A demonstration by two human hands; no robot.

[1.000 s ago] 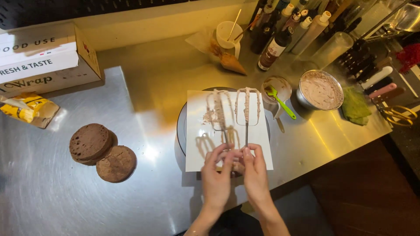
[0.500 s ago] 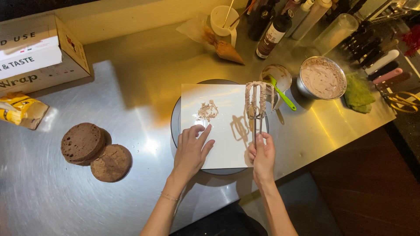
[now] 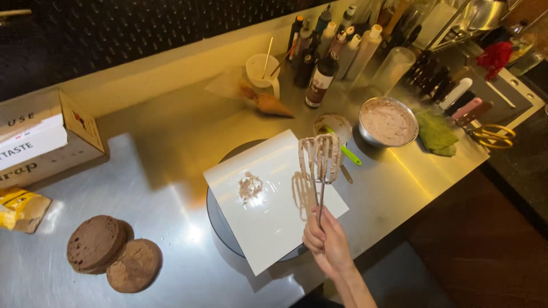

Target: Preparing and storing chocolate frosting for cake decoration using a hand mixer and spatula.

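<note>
On the steel counter [image 3: 142, 165], the white board [image 3: 274, 199] on the dark turntable [image 3: 220, 219] now carries only a small dab of frosting [image 3: 249, 186] left of centre. The right hand [image 3: 326, 242], clenched around the handle, has lifted the whisk [image 3: 319, 157] above the board's right edge. The left hand has withdrawn out of view, leaving the board free.

You have one view only, from your head, looking steeply down and forward across the steel counter [image 3: 142, 171] toward the back wall [image 3: 114, 40]. It sits fairly near, with your right hand [image 3: 326, 244] low in frame.
</note>
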